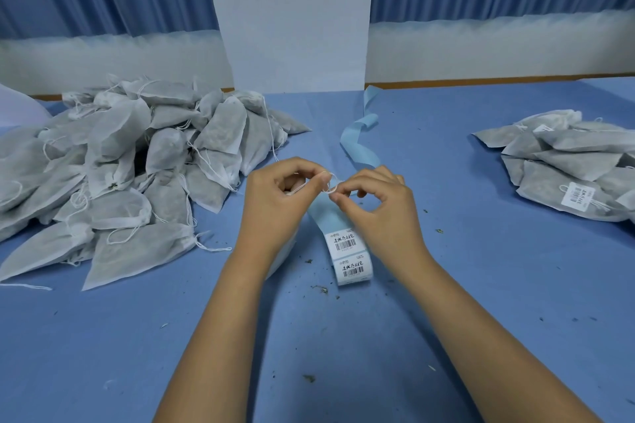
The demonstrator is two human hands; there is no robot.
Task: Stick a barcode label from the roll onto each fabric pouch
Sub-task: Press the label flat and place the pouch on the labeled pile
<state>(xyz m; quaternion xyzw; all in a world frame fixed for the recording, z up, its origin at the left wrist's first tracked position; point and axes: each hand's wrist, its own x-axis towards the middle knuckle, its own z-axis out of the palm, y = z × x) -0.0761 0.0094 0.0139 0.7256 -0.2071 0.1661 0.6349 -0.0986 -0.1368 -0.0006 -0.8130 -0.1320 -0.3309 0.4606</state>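
Observation:
My left hand (275, 197) and my right hand (376, 204) meet above the middle of the table, and each pinches a thin white drawstring (329, 183) that loops between their fingertips. A pale fabric pouch (287, 252) hangs behind my left hand and wrist, mostly hidden. Just below my right hand lies the label roll (351, 259), with two white barcode labels showing on its light blue backing. The bare backing strip (359, 137) curls away toward the far edge of the table.
A large heap of grey pouches (120, 161) with loose drawstrings fills the left of the blue table (343, 336). A smaller stack of pouches (570, 168), one showing a barcode label, lies at the right. Dark crumbs dot the cloth. A white pillar stands behind.

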